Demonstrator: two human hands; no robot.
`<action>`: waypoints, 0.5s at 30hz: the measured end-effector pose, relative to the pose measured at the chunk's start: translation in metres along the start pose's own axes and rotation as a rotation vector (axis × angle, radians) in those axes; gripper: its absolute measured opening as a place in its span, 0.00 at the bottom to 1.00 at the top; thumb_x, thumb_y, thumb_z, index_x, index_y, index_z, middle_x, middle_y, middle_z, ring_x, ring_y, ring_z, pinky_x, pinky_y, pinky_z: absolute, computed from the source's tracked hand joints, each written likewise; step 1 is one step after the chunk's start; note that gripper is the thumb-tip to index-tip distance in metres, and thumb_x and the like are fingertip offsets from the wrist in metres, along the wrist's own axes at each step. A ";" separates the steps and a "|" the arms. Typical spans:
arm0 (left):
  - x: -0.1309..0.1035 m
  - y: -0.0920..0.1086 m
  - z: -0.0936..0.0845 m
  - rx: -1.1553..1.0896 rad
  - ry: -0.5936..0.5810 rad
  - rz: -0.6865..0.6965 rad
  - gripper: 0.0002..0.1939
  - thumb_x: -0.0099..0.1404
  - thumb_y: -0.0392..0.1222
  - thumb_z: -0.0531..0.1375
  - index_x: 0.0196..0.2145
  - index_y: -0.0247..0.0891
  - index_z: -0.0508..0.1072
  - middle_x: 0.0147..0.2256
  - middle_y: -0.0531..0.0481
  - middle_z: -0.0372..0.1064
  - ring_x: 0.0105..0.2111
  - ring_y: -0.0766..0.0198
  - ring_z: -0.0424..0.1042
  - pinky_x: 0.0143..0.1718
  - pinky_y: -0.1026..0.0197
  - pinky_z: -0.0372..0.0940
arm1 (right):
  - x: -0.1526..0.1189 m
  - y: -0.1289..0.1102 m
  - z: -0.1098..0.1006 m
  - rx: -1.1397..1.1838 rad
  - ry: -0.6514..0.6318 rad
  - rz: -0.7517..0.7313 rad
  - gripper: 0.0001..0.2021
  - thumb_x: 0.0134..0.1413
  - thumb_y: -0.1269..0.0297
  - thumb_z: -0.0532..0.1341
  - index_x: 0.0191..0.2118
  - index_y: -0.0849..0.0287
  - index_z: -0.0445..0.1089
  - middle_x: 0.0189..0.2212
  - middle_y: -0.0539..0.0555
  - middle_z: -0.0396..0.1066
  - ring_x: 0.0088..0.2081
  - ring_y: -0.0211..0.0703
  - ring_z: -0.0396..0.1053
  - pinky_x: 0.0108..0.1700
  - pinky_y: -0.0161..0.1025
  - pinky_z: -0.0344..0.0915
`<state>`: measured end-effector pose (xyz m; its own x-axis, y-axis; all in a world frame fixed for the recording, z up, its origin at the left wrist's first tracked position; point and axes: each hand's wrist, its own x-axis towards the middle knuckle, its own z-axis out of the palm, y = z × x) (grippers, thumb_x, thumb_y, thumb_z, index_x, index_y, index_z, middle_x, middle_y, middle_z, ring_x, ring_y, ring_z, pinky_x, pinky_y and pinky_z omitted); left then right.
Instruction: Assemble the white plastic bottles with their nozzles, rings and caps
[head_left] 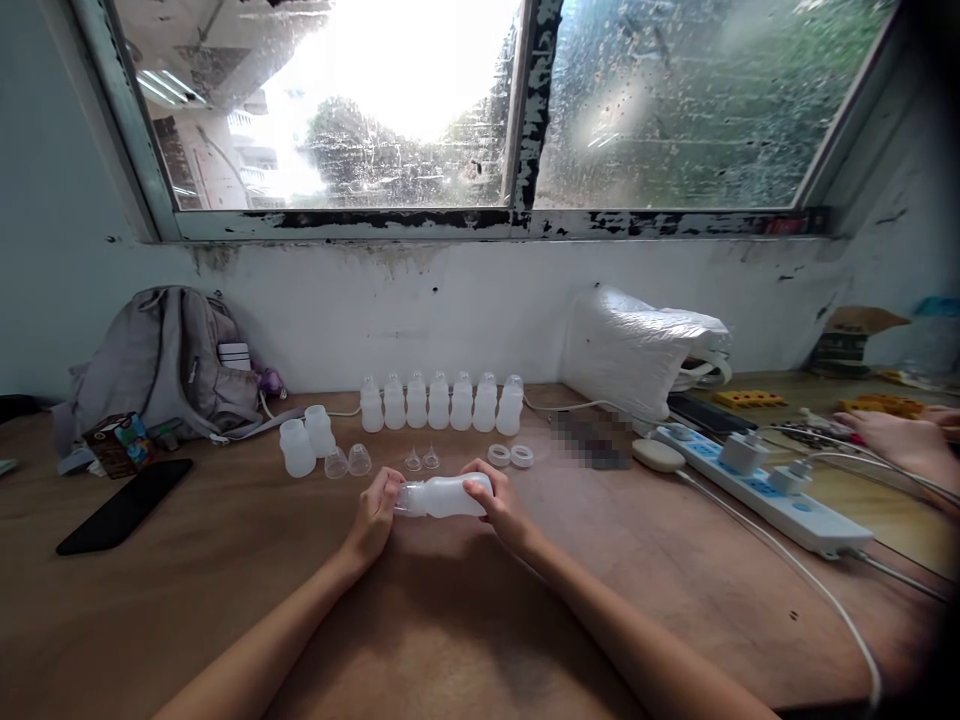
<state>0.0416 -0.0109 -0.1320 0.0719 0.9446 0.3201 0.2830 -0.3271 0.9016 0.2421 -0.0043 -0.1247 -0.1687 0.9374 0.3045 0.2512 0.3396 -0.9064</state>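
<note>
A translucent baby bottle (pixel 452 496) lies sideways between my hands, above the table. My left hand (pixel 377 512) is closed around its clear cap end, and my right hand (pixel 499 503) grips the bottle's base. Just beyond stand two clear caps (pixel 348 461), two nipples (pixel 421 458) and two white rings (pixel 510 456). Two bottle bodies without tops (pixel 298 448) are to the left of these. Against the wall, several capped bottles (pixel 439 402) stand upright in a row.
On the left are a grey backpack (pixel 161 360), a drink carton (pixel 118 445) and a black phone (pixel 124 507). A silver padded bag (pixel 630 350), a power strip (pixel 765 490) with cables and a white puck-like device (pixel 658 455) are on the right. Another person's hand (pixel 896 440) works at far right.
</note>
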 end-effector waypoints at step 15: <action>-0.030 0.021 0.014 -0.106 0.293 0.110 0.19 0.63 0.46 0.41 0.20 0.37 0.60 0.18 0.54 0.58 0.19 0.68 0.56 0.20 0.66 0.52 | -0.029 -0.011 0.021 0.083 0.155 -0.198 0.13 0.50 0.56 0.49 0.28 0.60 0.61 0.19 0.48 0.59 0.21 0.36 0.58 0.22 0.32 0.54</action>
<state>0.0584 -0.0456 -0.1264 -0.1857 0.8612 0.4731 0.1869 -0.4417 0.8775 0.2243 -0.0365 -0.1294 -0.0572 0.8559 0.5139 0.1477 0.5163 -0.8436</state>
